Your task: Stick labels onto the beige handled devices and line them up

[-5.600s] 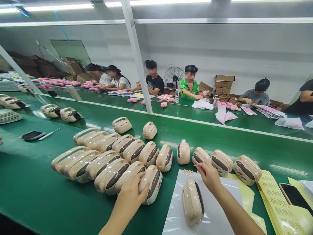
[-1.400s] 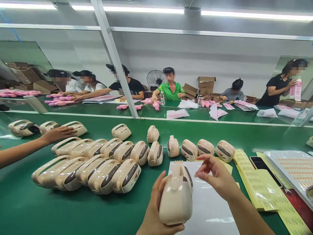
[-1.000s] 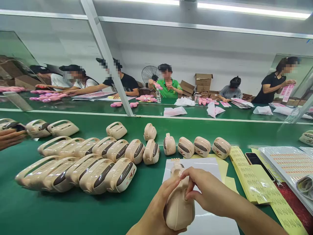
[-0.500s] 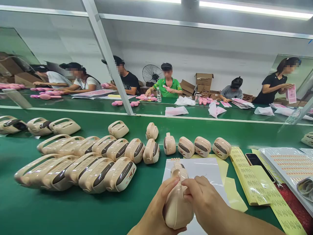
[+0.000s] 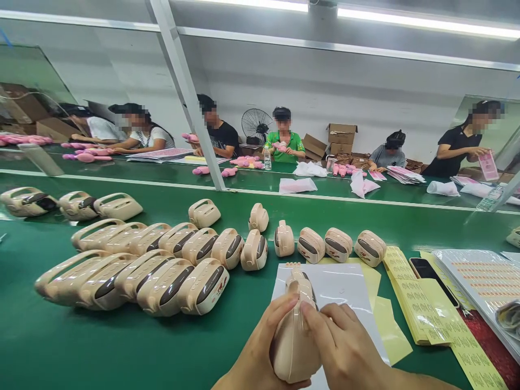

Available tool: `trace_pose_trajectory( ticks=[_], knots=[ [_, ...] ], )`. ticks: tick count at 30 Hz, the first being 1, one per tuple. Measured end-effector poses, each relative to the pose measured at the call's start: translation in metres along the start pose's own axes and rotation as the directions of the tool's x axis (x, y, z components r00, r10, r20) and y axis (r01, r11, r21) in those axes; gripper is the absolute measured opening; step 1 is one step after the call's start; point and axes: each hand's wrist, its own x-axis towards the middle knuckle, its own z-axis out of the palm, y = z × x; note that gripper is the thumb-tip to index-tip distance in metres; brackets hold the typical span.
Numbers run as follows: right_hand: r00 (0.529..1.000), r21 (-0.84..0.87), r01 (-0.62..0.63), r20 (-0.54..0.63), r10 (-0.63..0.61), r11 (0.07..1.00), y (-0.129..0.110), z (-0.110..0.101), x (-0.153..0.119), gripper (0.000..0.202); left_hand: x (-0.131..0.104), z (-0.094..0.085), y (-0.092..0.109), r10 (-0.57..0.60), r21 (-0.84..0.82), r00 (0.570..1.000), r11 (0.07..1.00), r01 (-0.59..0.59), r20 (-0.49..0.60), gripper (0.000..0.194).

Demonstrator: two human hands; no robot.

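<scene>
One cream device (image 5: 293,352) with a carry handle is gripped by the left hand (image 5: 260,344), whose fingers wrap its near left side, the thumb up by the handle. The right hand (image 5: 345,346) is bent inward, its fingers drawn together and an extended fingertip touching the device just below the handle; I cannot tell whether anything is pinched there. The device is over the white sheet (image 5: 345,290), with small peach pieces (image 5: 293,266) along the sheet's far edge.

To the left, matching units (image 5: 205,287) stand in two slanting rows on the green surface (image 5: 162,352). Beyond the sheet, three units (image 5: 338,246) show dark windows and printed fronts. On the right lie yellow label strips (image 5: 422,311), near a phone (image 5: 433,279). Across the way, co-workers sit or stand among pink items (image 5: 247,162).
</scene>
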Motion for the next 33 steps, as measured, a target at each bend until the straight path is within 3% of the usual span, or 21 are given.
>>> trace_pose_trajectory(
  ticks=[3, 8, 11, 15, 18, 24, 28, 33],
  knots=[
    [0.996, 0.132, -0.083, -0.02, 0.086, 0.988, 0.001, 0.005, -0.003, 0.026, -0.004, 0.005, -0.009, 0.055, -0.013, 0.998, 0.998, -0.055, -0.033, 0.104],
    [0.982, 0.247, -0.19, 0.057, 0.182, 0.95, 0.006, 0.01, -0.006, 0.02, -0.008, 0.012, -0.017, 0.057, -0.019, 0.996, 0.998, -0.059, -0.061, 0.104],
    [0.958, 0.355, -0.285, 0.131, 0.255, 0.89, 0.008, 0.011, -0.006, 0.026, -0.006, 0.009, -0.011, 0.036, -0.021, 0.999, 0.999, -0.036, -0.04, 0.106],
    [0.886, 0.479, -0.463, 0.248, 0.391, 0.746, 0.011, 0.017, -0.01, 0.04, -0.002, 0.003, -0.002, -0.047, -0.026, 0.999, 0.999, 0.047, 0.007, 0.107],
    [0.867, 0.5, -0.498, 0.281, 0.411, 0.709, 0.015, 0.02, -0.012, 0.048, -0.001, 0.002, 0.0, -0.02, -0.048, 1.0, 0.999, 0.02, 0.003, 0.107],
    [0.925, 0.49, -0.354, 0.307, 0.222, 0.796, 0.017, 0.009, -0.006, 0.045, 0.001, -0.002, 0.005, -0.09, -0.117, 0.996, 0.989, 0.093, 0.026, 0.106],
    [0.971, 0.378, -0.121, 0.237, 0.03, 0.918, 0.016, -0.002, -0.001, 0.04, 0.001, -0.002, 0.005, -0.077, -0.153, 0.996, 0.985, 0.082, 0.039, 0.104],
    [0.967, 0.192, 0.139, 0.185, -0.175, 0.972, 0.015, -0.01, 0.0, 0.037, -0.007, 0.001, -0.005, -0.042, -0.097, 0.997, 0.994, 0.048, 0.057, 0.108]
  ],
)
